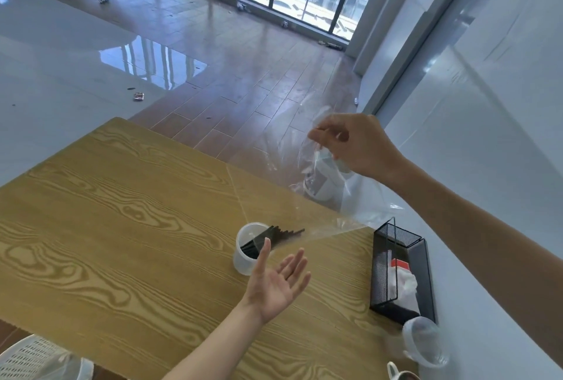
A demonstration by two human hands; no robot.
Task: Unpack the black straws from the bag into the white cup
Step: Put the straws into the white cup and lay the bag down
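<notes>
- The right hand (pixel 350 143), raised at centre right of the frame, has its grip pinched on the top of a clear, crinkled plastic bag (pixel 323 196).
- The bag hangs slanting down towards the small round white plastic cup (pixel 248 253) on the wood-grain table (pixel 106 212).
- Thin black straws (pixel 274 238) lean in the cup, their tips poking out over the rim.
- The left hand (pixel 278 285), just below the cup, is released, palm up, fingers spread.
- A black mesh holder (pixel 399 273) sits at the table's right edge.
</notes>
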